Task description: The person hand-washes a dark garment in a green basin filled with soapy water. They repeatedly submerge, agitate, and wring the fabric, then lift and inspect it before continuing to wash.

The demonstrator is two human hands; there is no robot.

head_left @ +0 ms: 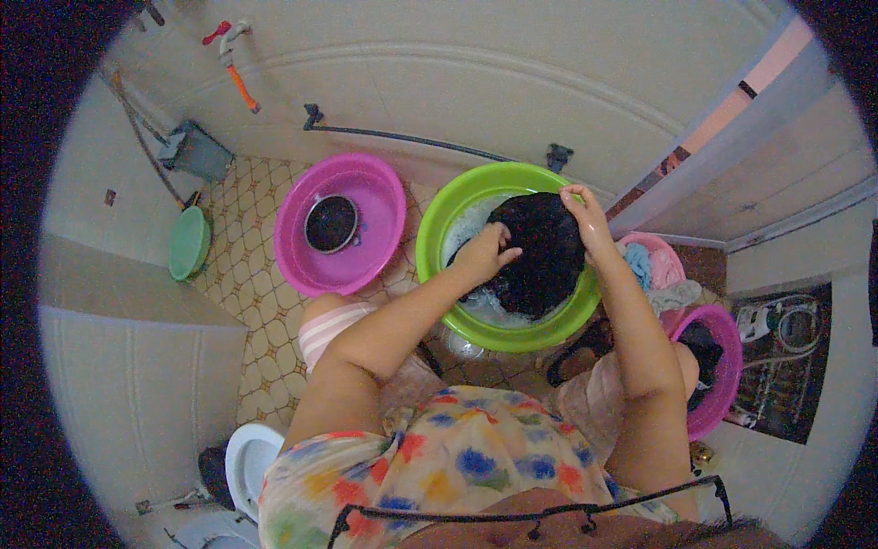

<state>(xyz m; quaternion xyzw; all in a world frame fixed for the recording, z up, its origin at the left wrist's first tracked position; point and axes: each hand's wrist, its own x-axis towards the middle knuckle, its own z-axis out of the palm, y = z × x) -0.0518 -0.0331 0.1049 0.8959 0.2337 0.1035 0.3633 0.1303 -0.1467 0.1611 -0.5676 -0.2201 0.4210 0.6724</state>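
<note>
A bundle of wet black cloth (540,252) rises out of a lime-green basin (506,340). Whitish suds (471,222) show in the water around it. My left hand (487,253) is curled on the cloth's left side, thumb and fingers gripping the fabric. At the upper right of the bundle, by the basin's far right rim, my right hand (587,220) pinches the cloth's edge. The kind of garment cannot be made out.
Left of the green basin stands a pink basin (389,242) with a dark round pan-like thing (331,224) in it. On the right are a pink tub of light clothes (666,265) and a magenta basin (729,366) holding dark cloth. A pipe (412,139) runs along the wall.
</note>
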